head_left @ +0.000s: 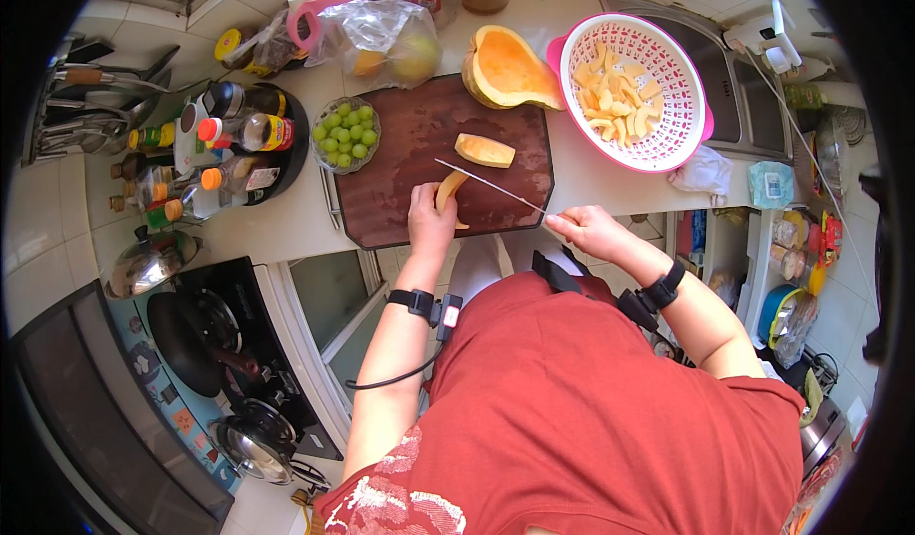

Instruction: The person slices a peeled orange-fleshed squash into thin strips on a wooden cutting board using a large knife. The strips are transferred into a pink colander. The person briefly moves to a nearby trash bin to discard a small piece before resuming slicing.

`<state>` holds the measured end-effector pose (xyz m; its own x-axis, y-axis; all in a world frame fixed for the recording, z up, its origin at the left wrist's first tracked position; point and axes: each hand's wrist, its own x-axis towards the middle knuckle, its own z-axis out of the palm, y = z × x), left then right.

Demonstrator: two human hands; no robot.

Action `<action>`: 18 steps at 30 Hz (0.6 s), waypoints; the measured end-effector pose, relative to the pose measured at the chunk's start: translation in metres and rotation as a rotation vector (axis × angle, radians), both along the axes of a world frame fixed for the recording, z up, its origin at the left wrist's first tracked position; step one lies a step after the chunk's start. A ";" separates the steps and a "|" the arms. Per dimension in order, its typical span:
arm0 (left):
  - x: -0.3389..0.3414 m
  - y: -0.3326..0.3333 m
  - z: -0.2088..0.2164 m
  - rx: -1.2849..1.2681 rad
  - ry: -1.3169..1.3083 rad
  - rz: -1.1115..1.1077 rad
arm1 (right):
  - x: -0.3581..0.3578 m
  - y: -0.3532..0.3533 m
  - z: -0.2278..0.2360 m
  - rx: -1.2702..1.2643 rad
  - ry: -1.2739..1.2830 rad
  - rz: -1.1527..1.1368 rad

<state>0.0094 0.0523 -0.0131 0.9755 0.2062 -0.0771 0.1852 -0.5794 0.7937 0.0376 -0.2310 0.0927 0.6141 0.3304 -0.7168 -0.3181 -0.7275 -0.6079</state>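
Observation:
On the dark brown cutting board (419, 127), my left hand (431, 221) is closed around a curved pumpkin wedge (450, 188) near the board's front edge. My right hand (591, 232) grips the handle of a kitchen knife (491, 185). Its thin blade points left and away, its tip just beyond the held wedge. Whether the blade touches the flesh I cannot tell. Past the knife lies a second, thicker pumpkin piece (484, 150). A hollowed pumpkin portion (510, 66) rests at the board's far edge, beside a white-and-pink colander (694, 116) holding many pale orange pumpkin slices (621, 99).
A glass bowl of green grapes (345, 135) sits on the board's left side. Bottles (253, 133) crowd the counter farther left, above a black stove (253, 316). A plastic bag (386, 35) lies behind the board. The sink (720, 68) is beyond the colander.

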 end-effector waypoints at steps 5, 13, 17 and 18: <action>0.003 -0.021 0.009 0.187 0.065 0.002 | 0.004 0.006 0.009 0.029 -0.025 0.029; 0.003 -0.037 -0.005 0.403 -0.088 -0.183 | 0.002 0.004 0.017 -0.033 0.012 0.052; 0.002 -0.037 -0.015 0.418 -0.183 -0.163 | -0.002 0.001 0.022 -0.028 -0.073 0.033; 0.001 -0.036 -0.017 0.422 -0.187 -0.164 | -0.002 0.001 0.022 -0.036 -0.093 0.031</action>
